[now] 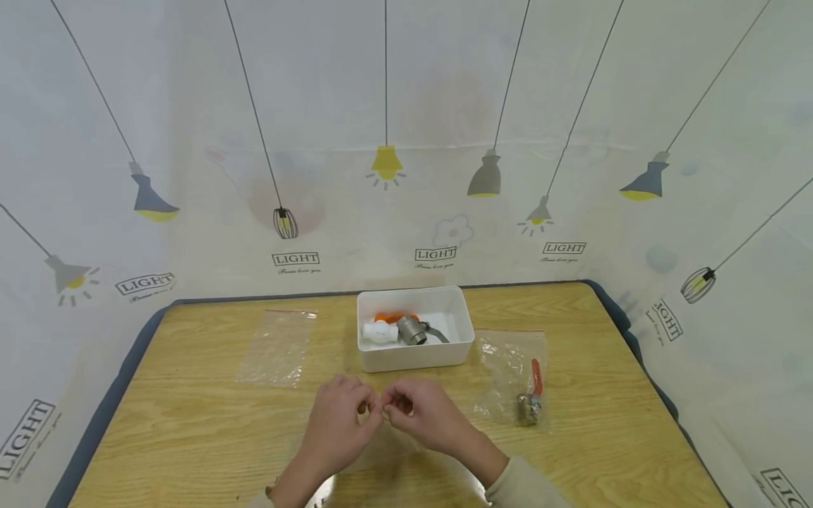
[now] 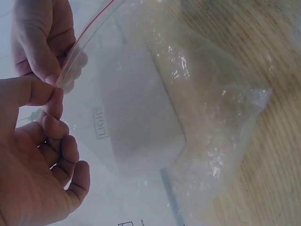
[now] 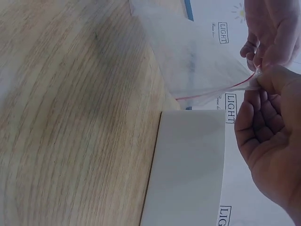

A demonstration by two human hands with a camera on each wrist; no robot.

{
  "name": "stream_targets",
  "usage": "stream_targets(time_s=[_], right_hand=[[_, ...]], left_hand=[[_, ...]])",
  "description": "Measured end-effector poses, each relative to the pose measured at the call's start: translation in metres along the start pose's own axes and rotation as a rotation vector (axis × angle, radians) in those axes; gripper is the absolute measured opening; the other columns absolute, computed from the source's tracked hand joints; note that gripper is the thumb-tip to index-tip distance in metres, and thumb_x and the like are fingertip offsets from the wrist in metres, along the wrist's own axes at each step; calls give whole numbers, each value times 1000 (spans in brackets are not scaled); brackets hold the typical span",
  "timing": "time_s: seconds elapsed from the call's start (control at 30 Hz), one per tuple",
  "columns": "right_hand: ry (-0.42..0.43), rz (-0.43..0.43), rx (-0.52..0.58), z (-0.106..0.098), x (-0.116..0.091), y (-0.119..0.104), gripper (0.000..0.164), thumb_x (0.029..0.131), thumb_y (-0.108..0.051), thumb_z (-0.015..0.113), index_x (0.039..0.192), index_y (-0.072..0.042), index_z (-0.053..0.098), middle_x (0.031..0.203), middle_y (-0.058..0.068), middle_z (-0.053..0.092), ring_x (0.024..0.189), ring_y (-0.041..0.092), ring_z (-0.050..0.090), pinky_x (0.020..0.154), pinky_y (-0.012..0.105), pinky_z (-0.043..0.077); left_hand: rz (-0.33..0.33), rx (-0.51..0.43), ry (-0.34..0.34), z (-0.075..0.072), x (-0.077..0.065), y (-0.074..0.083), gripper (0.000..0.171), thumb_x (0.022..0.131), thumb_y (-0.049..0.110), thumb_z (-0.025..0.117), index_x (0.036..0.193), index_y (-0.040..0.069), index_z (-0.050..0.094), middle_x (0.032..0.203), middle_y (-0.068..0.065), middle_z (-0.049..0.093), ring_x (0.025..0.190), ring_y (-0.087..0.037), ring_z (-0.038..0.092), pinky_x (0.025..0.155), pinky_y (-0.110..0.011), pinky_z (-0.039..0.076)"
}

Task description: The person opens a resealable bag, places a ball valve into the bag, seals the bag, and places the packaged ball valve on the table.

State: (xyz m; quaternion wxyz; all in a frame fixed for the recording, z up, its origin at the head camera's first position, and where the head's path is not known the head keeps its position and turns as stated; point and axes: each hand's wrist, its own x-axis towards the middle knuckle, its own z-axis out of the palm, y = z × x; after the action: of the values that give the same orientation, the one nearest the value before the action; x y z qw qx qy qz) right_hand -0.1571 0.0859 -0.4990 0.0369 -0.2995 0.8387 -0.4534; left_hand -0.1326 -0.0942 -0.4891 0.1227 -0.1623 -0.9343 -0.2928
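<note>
In the left wrist view, the left grip [image 2: 33, 165] pinches the edge of a clear bag [image 2: 216, 122] between thumb and forefinger, its other fingers loosely curled, and the right grip [image 2: 42, 40] pinches the same edge right beside it, so close that I cannot tell whether the fingertips touch; the film hangs below both pinches, towards the wooden surface [image 2: 277, 155], and a red strip [image 2: 84, 33] runs along the edge, away from the left grip and past the right one. In the right wrist view, the right grip's thumb and forefinger are closed on the bag with the left grip's fingertips against them; the strip slopes down from that pinch, so the edge's long axis leads off from the fingertips towards the right grip's side, and a white box [image 3: 190, 165] stands beyond. The telling relation seems to be this edge to the two pinches, with neither hand clearly nearer. In the head view, the box lies just beyond both grips, its long side running roughly left to right, holding a white fitting [image 1: 380, 332], a grey fitting [image 1: 411, 330] and an orange piece [image 1: 390, 317]; a flat bag [image 1: 276, 349] lies beyond and left of the left grip, while right of the right grip, and nearer to it, a second bag [image 1: 498, 353] holds a red-handled valve [image 1: 528, 408].
</note>
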Motion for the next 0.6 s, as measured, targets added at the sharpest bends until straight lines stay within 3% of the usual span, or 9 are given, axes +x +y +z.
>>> stream_targets(time_s=[0.13, 0.37, 0.6], right_hand=[[-30, -11, -1, 1, 0, 3, 15, 84, -1, 64, 86, -16, 65, 77, -5, 64, 67, -4, 51, 60, 15, 48], [-137, -66, 24, -2, 0, 8, 15, 86, 0, 62, 87, -15, 64, 77, -4, 63, 68, -4, 49, 61, 14, 47], [-169, -95, -66, -3, 0, 6, 15, 84, -2, 61, 87, -16, 63, 75, -8, 59, 67, -4, 46, 60, 11, 41]], left_hand=[[-2, 35, -59, -4, 0, 3, 23, 76, 19, 71, 62, 27, 54, 64, 17, 44, 71, -4, 40, 73, -29, 33], [59, 138, -176, -9, -1, 6, 21, 76, 21, 67, 63, 26, 52, 69, 16, 48, 82, -10, 50, 83, -39, 40], [101, 180, -159, -5, -4, 1, 21, 71, 24, 68, 61, 28, 50, 67, 16, 46, 80, -9, 50, 84, -39, 42]])
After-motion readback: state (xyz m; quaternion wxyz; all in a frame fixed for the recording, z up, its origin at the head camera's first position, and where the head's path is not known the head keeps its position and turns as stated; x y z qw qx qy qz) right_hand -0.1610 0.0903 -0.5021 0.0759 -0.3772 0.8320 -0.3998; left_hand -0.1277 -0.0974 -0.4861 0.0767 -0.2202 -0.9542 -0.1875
